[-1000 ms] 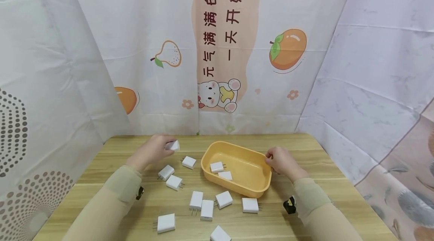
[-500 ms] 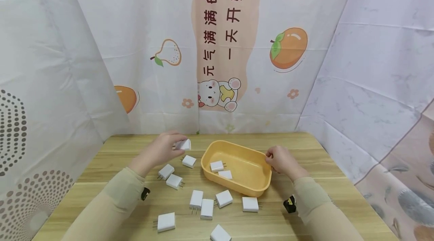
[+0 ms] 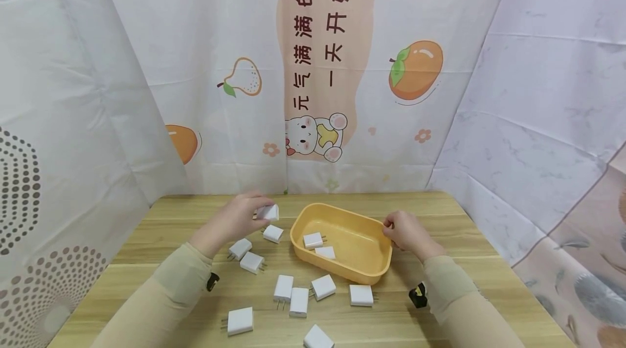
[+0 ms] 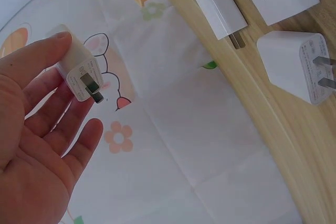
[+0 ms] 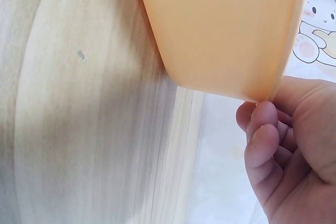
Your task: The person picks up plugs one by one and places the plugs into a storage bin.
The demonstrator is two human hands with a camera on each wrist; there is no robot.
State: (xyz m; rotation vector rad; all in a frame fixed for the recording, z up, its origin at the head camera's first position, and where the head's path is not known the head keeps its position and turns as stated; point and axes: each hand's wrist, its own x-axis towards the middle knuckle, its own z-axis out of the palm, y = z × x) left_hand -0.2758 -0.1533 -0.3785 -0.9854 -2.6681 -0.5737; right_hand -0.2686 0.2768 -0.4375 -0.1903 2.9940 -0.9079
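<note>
My left hand [image 3: 240, 216] pinches a white charger plug [image 3: 268, 212] between thumb and fingers, held above the table left of the yellow tray. In the left wrist view the pinched charger plug [image 4: 79, 66] shows its metal prongs pointing away from the palm. My right hand [image 3: 407, 232] grips the right rim of the yellow tray [image 3: 342, 272]; in the right wrist view its fingers [image 5: 262, 142] curl at the tray's edge. Two white charger plugs lie inside the tray at its left end, one of them a charger plug [image 3: 312, 241] with prongs facing right.
Several white charger plugs lie loose on the wooden table [image 3: 186, 304], such as a charger plug [image 3: 273, 234] just below my left hand and a charger plug [image 3: 361, 295] before the tray. A printed curtain [image 3: 235, 136] hangs behind the table's far edge.
My left hand has moved right with the charger plug, closer to the tray, slowing in the last half second. The right hand and the tray have stayed in place.
</note>
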